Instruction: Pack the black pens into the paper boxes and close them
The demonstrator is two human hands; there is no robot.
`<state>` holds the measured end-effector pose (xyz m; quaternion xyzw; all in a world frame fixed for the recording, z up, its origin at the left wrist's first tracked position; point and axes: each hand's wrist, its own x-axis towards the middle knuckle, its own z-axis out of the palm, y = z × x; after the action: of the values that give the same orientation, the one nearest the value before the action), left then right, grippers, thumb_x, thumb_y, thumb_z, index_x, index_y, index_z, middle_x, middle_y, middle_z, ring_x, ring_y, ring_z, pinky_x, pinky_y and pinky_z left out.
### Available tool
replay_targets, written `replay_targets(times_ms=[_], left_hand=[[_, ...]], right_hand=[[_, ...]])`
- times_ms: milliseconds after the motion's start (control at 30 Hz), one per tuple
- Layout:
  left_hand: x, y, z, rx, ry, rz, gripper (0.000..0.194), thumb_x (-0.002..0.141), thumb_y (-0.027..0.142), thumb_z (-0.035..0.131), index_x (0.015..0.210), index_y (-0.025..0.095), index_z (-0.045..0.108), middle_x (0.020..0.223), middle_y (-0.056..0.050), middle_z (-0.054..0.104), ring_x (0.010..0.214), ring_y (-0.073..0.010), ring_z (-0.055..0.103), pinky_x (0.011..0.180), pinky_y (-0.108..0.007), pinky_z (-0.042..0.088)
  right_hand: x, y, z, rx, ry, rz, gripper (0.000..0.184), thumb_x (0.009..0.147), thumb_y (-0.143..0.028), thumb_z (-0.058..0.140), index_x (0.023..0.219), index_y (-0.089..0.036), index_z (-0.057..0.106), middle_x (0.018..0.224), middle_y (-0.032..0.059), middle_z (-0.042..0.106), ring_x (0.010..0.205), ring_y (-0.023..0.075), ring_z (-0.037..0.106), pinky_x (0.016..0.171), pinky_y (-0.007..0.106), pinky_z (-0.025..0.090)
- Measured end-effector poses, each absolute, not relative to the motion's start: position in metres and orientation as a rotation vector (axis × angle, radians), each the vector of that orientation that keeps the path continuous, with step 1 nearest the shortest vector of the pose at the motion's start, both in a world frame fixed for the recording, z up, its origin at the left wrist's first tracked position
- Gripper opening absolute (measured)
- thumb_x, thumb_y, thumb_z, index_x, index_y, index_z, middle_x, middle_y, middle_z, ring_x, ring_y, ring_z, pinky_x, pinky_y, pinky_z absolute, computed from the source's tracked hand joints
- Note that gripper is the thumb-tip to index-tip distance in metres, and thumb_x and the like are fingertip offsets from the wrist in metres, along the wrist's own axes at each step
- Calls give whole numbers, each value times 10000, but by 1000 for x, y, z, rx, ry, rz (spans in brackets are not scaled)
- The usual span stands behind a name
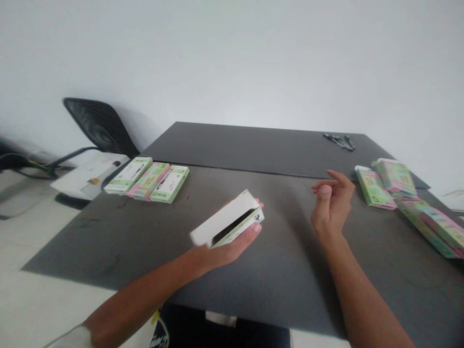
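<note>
My left hand (232, 247) grips a small white and light green cardboard box (226, 218) above the middle of the table. The box lies tilted across the palm, its white flap raised and a dark gap showing along one side. I cannot make out what is inside. To the right, my right hand (331, 205) is raised over the table with nothing in it, its fingers loosely bent and apart. It is nearest to a green and pink box (375, 187) at the table's right side.
Three boxes (147, 179) lie side by side at the table's left edge. More boxes (433, 222) are heaped on the right. Several dark pens (340, 141) lie on the dark table (246, 145) near the wall. A black chair (99, 125) stands at left.
</note>
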<state>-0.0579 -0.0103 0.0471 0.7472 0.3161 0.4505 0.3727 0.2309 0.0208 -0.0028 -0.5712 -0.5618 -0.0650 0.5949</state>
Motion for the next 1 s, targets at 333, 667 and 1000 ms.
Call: replay_targets(times_ms=[333, 667, 1000], left_hand=[[-59, -2, 44, 1584, 699, 883, 482, 972, 398, 749, 1415, 236, 646, 1438, -124, 753, 1311, -311, 733, 1165, -510, 594], [-61, 6, 37, 1389, 503, 651, 530, 918, 394, 849, 1402, 242, 696, 1421, -159, 758, 1270, -336, 755, 1082, -519, 634], [-55, 11, 7, 1385, 665, 474, 378, 884, 490, 860, 1139, 220, 791, 1086, -91, 848, 1007, -304, 799, 896, -434, 674]], right_hand=[[242, 28, -8, -1476, -1250, -83, 506, 1088, -553, 466, 1385, -175, 623, 926, 55, 723, 866, 221, 681, 859, 410, 508], [219, 19, 4, -1312, -1328, 198, 540, 1087, -630, 420, 1185, -199, 731, 851, 26, 703, 738, 170, 644, 749, 337, 514], [140, -30, 29, -948, -1427, 994, 653, 967, -777, 572, 1354, -260, 667, 1144, 70, 761, 955, 215, 698, 813, 335, 556]])
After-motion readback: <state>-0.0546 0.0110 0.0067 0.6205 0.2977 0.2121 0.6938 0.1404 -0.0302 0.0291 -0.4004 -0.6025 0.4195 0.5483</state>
